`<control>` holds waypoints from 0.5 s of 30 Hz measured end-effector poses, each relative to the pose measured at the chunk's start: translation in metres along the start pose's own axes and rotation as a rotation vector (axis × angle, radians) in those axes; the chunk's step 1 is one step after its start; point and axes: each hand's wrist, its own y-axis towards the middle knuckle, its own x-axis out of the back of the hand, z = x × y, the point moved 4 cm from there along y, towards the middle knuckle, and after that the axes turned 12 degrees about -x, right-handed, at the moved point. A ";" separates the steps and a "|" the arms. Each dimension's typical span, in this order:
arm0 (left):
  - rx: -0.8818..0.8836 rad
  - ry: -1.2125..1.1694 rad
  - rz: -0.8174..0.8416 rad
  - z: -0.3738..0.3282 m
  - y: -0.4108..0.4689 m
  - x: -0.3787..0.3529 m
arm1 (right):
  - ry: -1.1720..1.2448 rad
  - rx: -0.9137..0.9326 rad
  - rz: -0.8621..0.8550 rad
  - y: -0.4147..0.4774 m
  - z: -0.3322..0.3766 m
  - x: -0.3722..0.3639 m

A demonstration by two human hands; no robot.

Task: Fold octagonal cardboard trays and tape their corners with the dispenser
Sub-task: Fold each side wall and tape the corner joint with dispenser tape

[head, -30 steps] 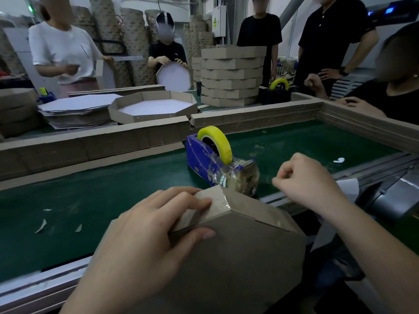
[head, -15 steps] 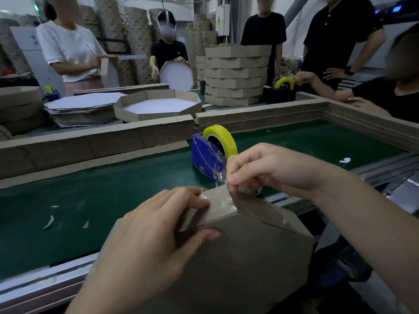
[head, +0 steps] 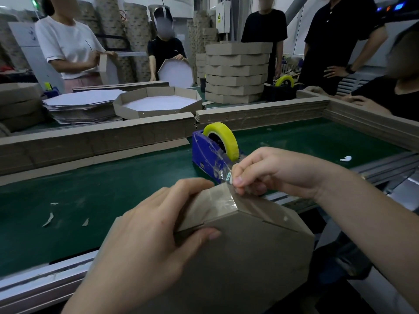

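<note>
At the near edge the left hand [head: 145,241] grips the folded octagonal tray [head: 238,257]; the right hand [head: 272,173] pinches a tape strip [head: 223,205] over one corner, near the tape dispenser [head: 210,152]; the right-hand corner looks untaped.

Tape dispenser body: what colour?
Blue, on the tape dispenser carrying a yellow roll; clearest in the head view.

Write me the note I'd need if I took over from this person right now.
Left hand grips the cardboard tray by its upper wall, base towards the camera.
Right hand pinches a clear tape strip at the tray's top corner, just in front of the blue dispenser on the green belt.
Done: walls folded here, tape partly laid over this corner.
Left: press the strip flat; the next corner looks untaped.
</note>
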 end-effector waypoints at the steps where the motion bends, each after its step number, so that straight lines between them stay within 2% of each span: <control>1: -0.016 0.021 0.018 -0.001 0.001 0.000 | -0.007 -0.002 -0.003 0.000 0.000 0.000; 5: -0.026 0.048 0.071 -0.002 0.002 -0.001 | -0.035 -0.015 0.014 0.001 -0.002 0.000; 15: -0.011 0.084 0.070 0.000 -0.001 0.001 | -0.192 -0.084 -0.034 0.000 -0.001 0.002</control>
